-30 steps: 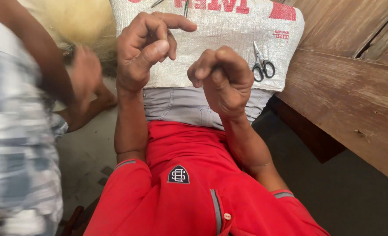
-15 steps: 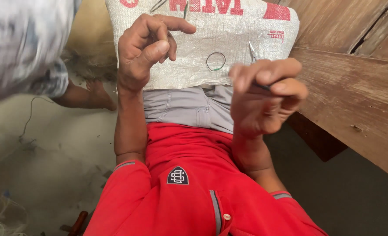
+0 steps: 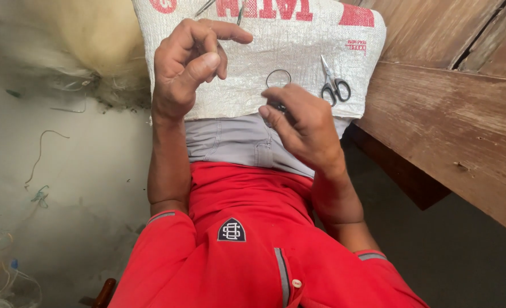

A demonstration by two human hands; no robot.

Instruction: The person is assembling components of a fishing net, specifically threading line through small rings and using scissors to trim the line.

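My left hand [image 3: 187,65] is raised over a white woven sack [image 3: 298,45] that lies across my lap. Its thumb presses against the curled fingers, the index finger points right, and I see nothing in it. My right hand [image 3: 304,122] hovers lower, over the sack's near edge, with its fingers curled on a small dark object [image 3: 277,106] that I cannot make out. A thin wire ring [image 3: 278,78] lies on the sack just beyond those fingers. Small grey-handled scissors [image 3: 334,85] lie on the sack to the right.
A wooden bench [image 3: 452,120] runs along the right side. A pale heap of fine netting [image 3: 76,51] sits on the concrete floor at the upper left, and loose strands [image 3: 39,159] lie on the floor nearby. A thin metal tool [image 3: 207,7] rests at the sack's far end.
My right hand has dropped from beside the left hand to the sack's near edge, uncovering the ring. The other person at the left has gone out of view. My left hand has stayed raised.
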